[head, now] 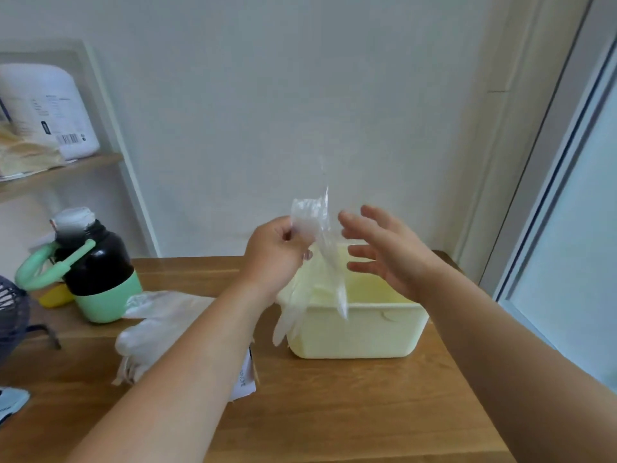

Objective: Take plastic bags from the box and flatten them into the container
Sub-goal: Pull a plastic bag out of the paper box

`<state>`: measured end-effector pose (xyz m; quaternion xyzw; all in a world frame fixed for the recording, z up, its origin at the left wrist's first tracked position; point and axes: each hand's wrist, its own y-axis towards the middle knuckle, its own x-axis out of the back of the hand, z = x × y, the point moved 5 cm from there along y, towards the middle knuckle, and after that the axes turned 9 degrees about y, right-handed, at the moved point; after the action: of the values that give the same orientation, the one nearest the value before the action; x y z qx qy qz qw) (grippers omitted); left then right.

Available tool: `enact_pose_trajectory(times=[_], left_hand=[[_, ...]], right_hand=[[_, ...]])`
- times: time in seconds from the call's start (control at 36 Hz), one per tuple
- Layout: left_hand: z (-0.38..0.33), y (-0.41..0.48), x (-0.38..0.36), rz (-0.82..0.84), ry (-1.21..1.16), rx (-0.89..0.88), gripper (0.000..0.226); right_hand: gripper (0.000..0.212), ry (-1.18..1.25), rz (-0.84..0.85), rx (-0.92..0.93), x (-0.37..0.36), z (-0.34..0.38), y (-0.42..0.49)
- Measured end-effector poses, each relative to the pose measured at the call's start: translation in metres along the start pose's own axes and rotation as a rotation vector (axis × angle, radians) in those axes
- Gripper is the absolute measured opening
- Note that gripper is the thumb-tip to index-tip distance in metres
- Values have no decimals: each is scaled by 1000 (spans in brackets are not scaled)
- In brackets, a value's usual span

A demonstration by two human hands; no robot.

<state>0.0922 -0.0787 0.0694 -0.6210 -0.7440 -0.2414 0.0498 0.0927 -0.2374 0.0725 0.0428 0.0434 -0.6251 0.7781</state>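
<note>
So the plastic bag is up in the air right over the left side of the container. Its loose tail dangles down past the container's near left corner, outside the wall as far as I can tell.

The left hand has it. That grip is clamped on the bunched-up top of the bag, fingers curled round the film. The right hand is above the container, just beside the bag, with fingers spread and nothing in it. Can't tell if the fingertips are actually brushing the plastic.

Handling-wise, this looks like super thin clear film. I'd guess it weighs basically nothing, has zero stiffness, and will flop, cling to itself and catch air if you swing it. Probably a bit slick too, and it'll stretch or tear if yanked. It won't lie flat on its own.

If it were me, I'd keep the top pinch and take a second grip with the free hand on the opposite edge or the hanging end. Then pull it gently taut, lower it into the container and smooth it down with a flat palm. A light pinch is plenty.

Left of the container there's a heap of more bags on the tabletop. Between the heap and the container, a white printed thing pokes out from under the left forearm. Could be the box, but it's mostly hidden.
</note>
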Motion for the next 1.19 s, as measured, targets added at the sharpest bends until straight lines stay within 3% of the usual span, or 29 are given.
enact_pose_trajectory(times=[0.11,0.25,0.33,0.42,0.47,0.53,0.61,0.72,0.83,0.97,1.03,1.08,1.14,1.19], left_hand=[[3,7,-11,53,-41,100,15],[4,9,-20,128,-184,151,14],[2,7,-23,173,-254,134,12],[2,10,-27,239,-376,144,11],[1,11,-29,253,-388,132,15],[-1,9,-30,283,-386,112,21],[-1,8,-32,305,-371,113,34],[9,17,-19,160,-341,192,10],[19,30,2,29,-128,179,24],[32,40,14,-89,43,235,11],[34,41,18,-201,144,238,41],[24,36,25,-360,336,150,63],[4,27,26,-456,429,-83,61],[-11,23,14,-330,467,-346,50]], right_hand=[[89,-113,-26,76,6,-3,2],[112,-315,76,74,2,-10,1],[110,-411,151,81,-7,-16,2],[76,-502,172,116,-10,-15,3],[42,-467,248,131,-14,-11,-1],[24,-417,292,126,-18,-10,-4],[11,-286,192,118,-13,-11,2],[11,65,-81,6,7,-12,13],[15,278,-282,3,33,-8,19],[27,106,-372,-36,54,-14,25],[26,49,-390,-74,59,-20,29],[27,-80,-407,-98,64,-25,32],[26,-170,-433,-116,68,-30,34],[22,-196,-465,-150,73,-36,36]])
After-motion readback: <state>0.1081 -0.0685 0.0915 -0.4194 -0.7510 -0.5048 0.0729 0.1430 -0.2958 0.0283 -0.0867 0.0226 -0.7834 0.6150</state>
